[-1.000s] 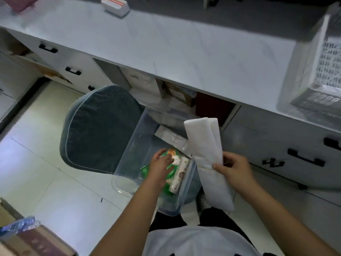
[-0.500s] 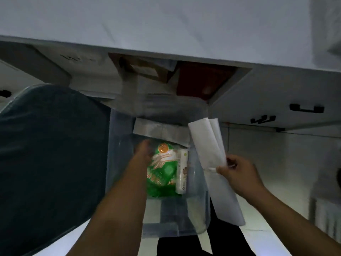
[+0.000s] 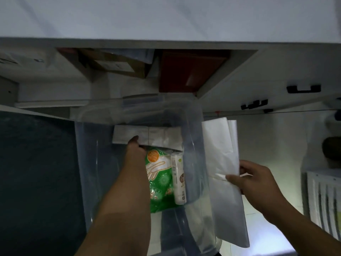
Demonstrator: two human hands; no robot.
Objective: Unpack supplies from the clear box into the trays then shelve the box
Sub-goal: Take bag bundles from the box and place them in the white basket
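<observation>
The fingers of the left hand (image 3: pixel 134 147) reach deep into the clear box (image 3: pixel 88 163) and touch the lower edge of a flat whitish packet (image 3: pixel 156 137) lying across its far end; whether they curl round that edge cannot be told, since the hand is seen from behind. Just right of the left forearm, on the floor of the box, lie a green printed bag (image 3: pixel 160 183) and, touching its right side, a slim white tube (image 3: pixel 178 178) with its length running away from the viewer. The right hand (image 3: pixel 256 182), outside the box and to its right, pinches a folded white sheet bundle (image 3: pixel 221 163) between thumb and fingers, held upright beside the box wall. A dark teal chair cushion (image 3: pixel 36 182) lies left of the box. Above, the pale worktop (image 3: pixel 166 15) overhangs open shelves holding a brown carton (image 3: pixel 118 65) and a red box (image 3: pixel 190 71).
</observation>
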